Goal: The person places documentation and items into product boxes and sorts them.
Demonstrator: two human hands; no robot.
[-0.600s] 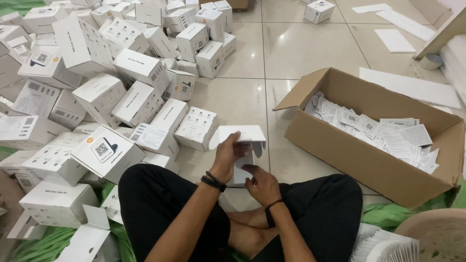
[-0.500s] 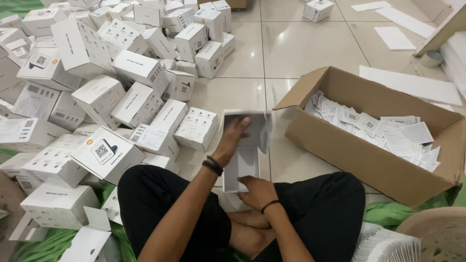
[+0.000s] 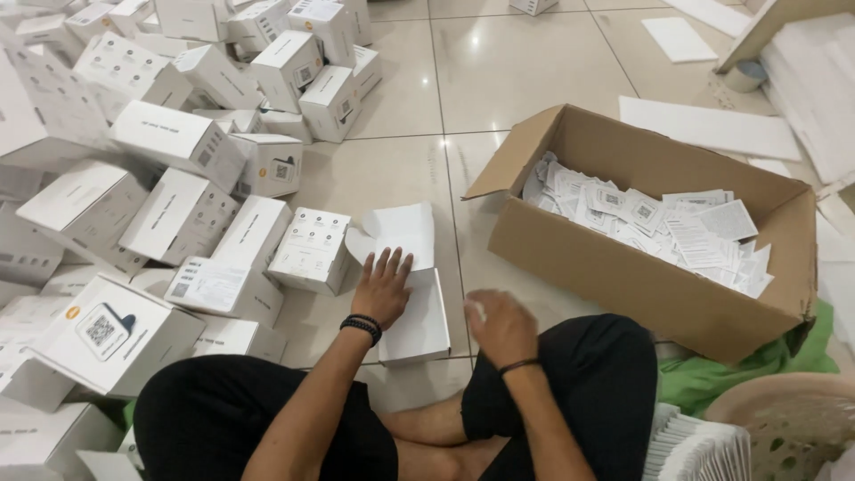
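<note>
- Head view, looking straight down: the left hand (image 3: pixel 385 287) lies flat, fingers spread, pressing on the small white box (image 3: pixel 411 294) that sits on the tiled floor (image 3: pixel 525 80) just in front of the crossed legs, its lid flap (image 3: pixel 399 233) thrown open away from the person.
- Nothing is pinched there; the palm only pins the box in place.
- The right hand (image 3: pixel 500 326) hovers just right of the box, blurred with motion, fingers loosely curled; I cannot tell whether it carries anything.
- My read: this is the filling stage, box opened and steadied, waiting for an insert.
- Next move, I'd judge, calls for the right hand to fetch a leaflet from the cardboard carton (image 3: pixel 641 276) of printed slips (image 3: pixel 650 218) to the right, while the left keeps the box pinned.
- Against the earlier frames: the box was up in both hands, being unfolded in the air; now it is down on the tiles, the right hand has let go, and the view has swung a little right.
- Left of all this, the heap of finished white boxes (image 3: pixel 178 178) sprawls over the floor.
</note>
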